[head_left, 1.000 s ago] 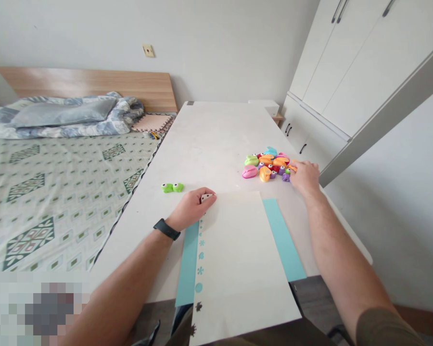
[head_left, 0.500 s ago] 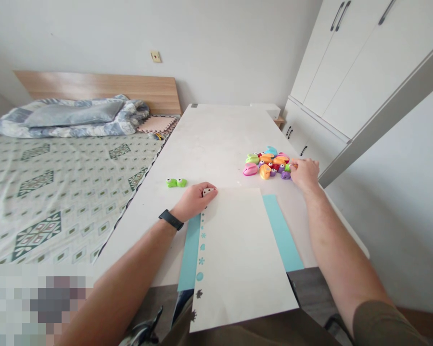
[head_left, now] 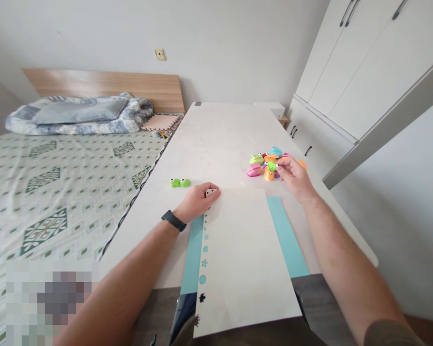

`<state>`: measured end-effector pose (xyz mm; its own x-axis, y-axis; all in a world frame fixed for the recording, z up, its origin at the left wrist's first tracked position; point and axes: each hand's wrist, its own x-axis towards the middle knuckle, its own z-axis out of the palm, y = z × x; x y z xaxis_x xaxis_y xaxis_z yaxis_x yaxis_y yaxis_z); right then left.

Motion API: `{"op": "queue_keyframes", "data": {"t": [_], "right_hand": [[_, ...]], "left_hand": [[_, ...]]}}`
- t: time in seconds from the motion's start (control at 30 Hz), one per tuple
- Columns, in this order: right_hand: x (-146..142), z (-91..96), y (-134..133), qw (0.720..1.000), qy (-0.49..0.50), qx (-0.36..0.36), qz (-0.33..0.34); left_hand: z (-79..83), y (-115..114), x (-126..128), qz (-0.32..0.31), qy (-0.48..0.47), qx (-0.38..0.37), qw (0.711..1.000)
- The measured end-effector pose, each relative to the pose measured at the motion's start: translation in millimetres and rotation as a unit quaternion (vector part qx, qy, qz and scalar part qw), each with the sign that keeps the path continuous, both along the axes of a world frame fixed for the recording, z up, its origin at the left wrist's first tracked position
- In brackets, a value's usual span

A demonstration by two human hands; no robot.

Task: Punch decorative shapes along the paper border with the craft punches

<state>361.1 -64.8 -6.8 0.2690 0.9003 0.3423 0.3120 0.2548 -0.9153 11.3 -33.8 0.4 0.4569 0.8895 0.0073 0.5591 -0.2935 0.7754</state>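
Observation:
My right hand is closed in a pinch on a small green punch, lifted just off a heap of several coloured paper punches on the white table. My left hand rests at the far left corner of a cream sheet of paper, fingers curled over a small white punch. The cream sheet lies on a teal sheet and carries a row of punched shapes along its left edge. A lone green punch sits left of my left hand.
A bed with a patterned cover and a folded blanket runs along the table's left side. White wardrobes stand at the right. The paper sheets overhang the table's near edge.
My right hand drew back left from the far side of the heap and now pinches a green punch. The left hand stayed on the paper's corner. The view shifted slightly.

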Motion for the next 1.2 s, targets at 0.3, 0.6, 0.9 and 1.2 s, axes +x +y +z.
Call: {"op": "queue_keyframes", "data": {"t": [0.3,0.6,0.9,1.2], "right_hand": [[-32.5,-5.9,-5.7,0.992,0.030,-0.047,0.117],[-41.5,4.2,-12.9,0.975,0.009,-0.109,0.193],[-51.8,4.3,-13.8,0.965,-0.163,-0.077,0.191],[-58.9,5.0,-15.8,0.956,-0.226,-0.065,0.174]], "left_hand": [[1.8,1.5,-0.3,0.002,0.010,0.007,1.000],[3.3,0.8,-0.1,-0.008,-0.004,-0.004,1.000],[4.3,-0.2,0.3,-0.010,-0.008,0.002,1.000],[4.2,-1.9,0.9,-0.014,-0.020,-0.001,1.000]]}}
